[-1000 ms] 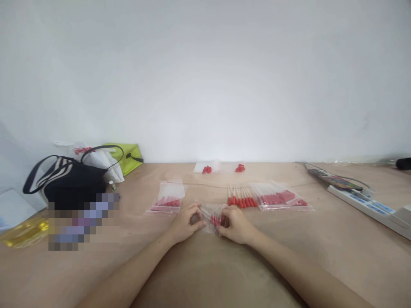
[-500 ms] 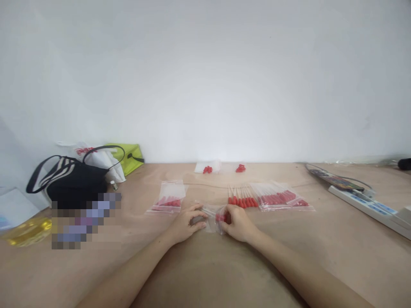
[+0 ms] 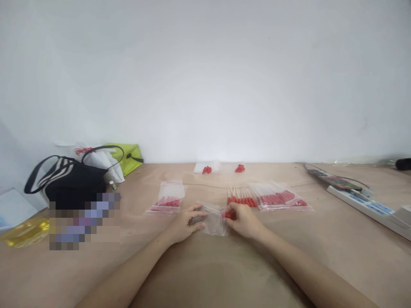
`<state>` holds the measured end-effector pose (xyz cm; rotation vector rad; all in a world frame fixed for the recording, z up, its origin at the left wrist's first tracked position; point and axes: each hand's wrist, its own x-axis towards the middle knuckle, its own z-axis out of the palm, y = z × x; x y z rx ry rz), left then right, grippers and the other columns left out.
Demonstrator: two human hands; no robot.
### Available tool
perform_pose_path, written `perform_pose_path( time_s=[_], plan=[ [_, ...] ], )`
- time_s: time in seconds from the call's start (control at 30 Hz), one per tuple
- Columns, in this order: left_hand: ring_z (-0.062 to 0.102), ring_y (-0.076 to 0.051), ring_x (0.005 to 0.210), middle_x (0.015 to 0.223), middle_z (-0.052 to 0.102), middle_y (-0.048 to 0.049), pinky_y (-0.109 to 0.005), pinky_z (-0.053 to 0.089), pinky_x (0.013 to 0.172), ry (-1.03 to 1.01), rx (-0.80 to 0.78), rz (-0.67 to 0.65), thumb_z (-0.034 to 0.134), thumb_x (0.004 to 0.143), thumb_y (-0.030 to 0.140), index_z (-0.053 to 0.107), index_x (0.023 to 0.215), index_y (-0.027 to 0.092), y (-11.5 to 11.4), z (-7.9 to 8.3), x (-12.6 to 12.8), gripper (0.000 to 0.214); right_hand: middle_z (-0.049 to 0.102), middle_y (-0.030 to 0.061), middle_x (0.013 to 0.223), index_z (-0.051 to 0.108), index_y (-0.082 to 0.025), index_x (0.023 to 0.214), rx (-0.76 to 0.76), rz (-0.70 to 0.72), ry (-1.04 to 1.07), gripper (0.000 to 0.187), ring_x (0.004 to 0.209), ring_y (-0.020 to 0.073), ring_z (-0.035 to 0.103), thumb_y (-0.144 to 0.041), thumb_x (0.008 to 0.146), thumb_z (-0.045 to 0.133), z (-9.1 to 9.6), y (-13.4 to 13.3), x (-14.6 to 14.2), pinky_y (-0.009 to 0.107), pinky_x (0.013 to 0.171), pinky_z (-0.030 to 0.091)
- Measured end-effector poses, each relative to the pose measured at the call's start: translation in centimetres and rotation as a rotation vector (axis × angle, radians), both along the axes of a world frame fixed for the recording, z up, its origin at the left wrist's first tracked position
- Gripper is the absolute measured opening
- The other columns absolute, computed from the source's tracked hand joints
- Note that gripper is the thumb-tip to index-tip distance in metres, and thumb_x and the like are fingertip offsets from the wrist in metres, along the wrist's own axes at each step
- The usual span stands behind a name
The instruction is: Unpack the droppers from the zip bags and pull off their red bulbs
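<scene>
A clear zip bag (image 3: 213, 221) lies flat on the table between my hands, its opening turned to the right. My left hand (image 3: 186, 223) has its curled fingers and thumb on the bag's left end. At the opening, my right hand (image 3: 244, 220) pinches a red-ended stick (image 3: 228, 215); only its red end shows plainly. Behind the right hand, several pale sticks with red ends (image 3: 242, 200) stand in a row, red ends towards me. Filled bags of red-ended sticks (image 3: 278, 197) are on the right, and another filled bag (image 3: 170, 199) is on the left.
Two small bags with red pieces (image 3: 207, 170) (image 3: 239, 168) lie near the wall. At left are a black bag (image 3: 75, 182), a lime-green pouch (image 3: 125, 158) and a yellow see-through packet (image 3: 27, 232). A white power strip (image 3: 369, 205) and a phone-like slab (image 3: 334, 179) lie right.
My right hand has shifted slightly right with the red end, which now shows at the bag's opening. The bag looks flatter and more spread out. My left hand has barely moved.
</scene>
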<state>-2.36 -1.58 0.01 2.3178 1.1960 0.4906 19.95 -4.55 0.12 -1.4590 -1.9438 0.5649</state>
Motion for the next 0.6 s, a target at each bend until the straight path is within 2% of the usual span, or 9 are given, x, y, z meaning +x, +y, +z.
perform_pose_path(
  time_s=[0.1,0.2,0.27,0.37,0.43,0.5,0.53,0.6],
  plan=[
    [0.039,-0.021,0.120,0.130,0.044,-0.0049,-0.035,0.031,0.100,-0.001,0.000,0.003,0.058,0.074,0.031,0.061,0.104,0.025,0.0,0.0,-0.1,0.031,0.063,0.0006,0.065,0.061,-0.017,0.069,-0.035,0.038,0.161,0.007,0.058,0.0115,0.056,-0.019,0.068,0.054,1.2,0.6,1.7,0.021,0.053,0.041],
    [0.042,-0.021,0.118,0.128,0.046,-0.0044,-0.036,0.032,0.099,-0.028,-0.007,-0.001,0.058,0.073,0.029,0.063,0.102,0.025,0.3,-0.3,-0.5,0.029,0.063,0.0007,0.062,0.062,-0.016,0.069,-0.089,0.061,0.274,0.015,0.056,0.0115,0.056,-0.030,0.069,0.057,3.3,1.1,5.0,0.023,0.054,0.043],
    [0.045,-0.022,0.115,0.127,0.047,-0.0049,-0.036,0.034,0.097,-0.044,-0.021,0.004,0.060,0.072,0.027,0.064,0.099,0.024,0.6,-0.3,-0.7,0.028,0.064,0.0016,0.062,0.062,-0.015,0.072,-0.134,-0.009,0.351,0.024,0.054,0.0116,0.056,-0.038,0.067,0.061,4.6,1.4,7.5,0.023,0.051,0.044],
    [0.048,-0.021,0.112,0.124,0.050,-0.0044,-0.036,0.036,0.096,-0.027,0.013,0.015,0.059,0.072,0.021,0.065,0.096,0.023,0.7,0.0,-0.5,0.025,0.065,0.0038,0.067,0.062,-0.015,0.078,0.009,-0.168,0.391,0.031,0.061,0.0137,0.059,-0.044,0.067,0.061,5.4,1.8,10.2,0.024,0.055,0.046],
    [0.048,-0.020,0.112,0.123,0.051,-0.0038,-0.035,0.036,0.097,-0.004,0.077,0.016,0.053,0.077,0.021,0.063,0.100,0.024,0.3,0.4,0.1,0.025,0.066,0.0052,0.070,0.062,-0.016,0.080,0.172,-0.266,0.352,0.032,0.065,0.0159,0.061,-0.045,0.068,0.061,4.9,2.3,10.6,0.027,0.059,0.048],
    [0.044,-0.019,0.115,0.125,0.050,-0.0040,-0.036,0.033,0.099,0.018,0.145,-0.012,0.044,0.083,0.026,0.057,0.110,0.024,-0.2,0.8,1.0,0.030,0.067,0.0063,0.075,0.063,-0.017,0.082,0.346,-0.326,0.247,0.028,0.068,0.0177,0.062,-0.042,0.070,0.059,3.5,2.9,10.1,0.030,0.063,0.049],
    [0.041,-0.019,0.119,0.127,0.047,-0.0041,-0.037,0.031,0.101,0.038,0.174,-0.045,0.041,0.085,0.028,0.053,0.115,0.024,-0.5,0.9,1.6,0.033,0.067,0.0068,0.078,0.063,-0.017,0.082,0.429,-0.332,0.178,0.025,0.070,0.0183,0.062,-0.039,0.073,0.056,2.7,3.2,9.6,0.032,0.066,0.049],
    [0.030,-0.019,0.126,0.134,0.039,-0.0037,-0.041,0.023,0.104,0.105,0.210,-0.138,0.036,0.087,0.034,0.044,0.124,0.024,-1.1,1.1,2.6,0.038,0.067,0.0075,0.085,0.064,-0.018,0.084,0.562,-0.257,0.028,0.021,0.077,0.0194,0.061,-0.033,0.078,0.050,0.8,3.7,8.7,0.034,0.072,0.049]
  ],
)
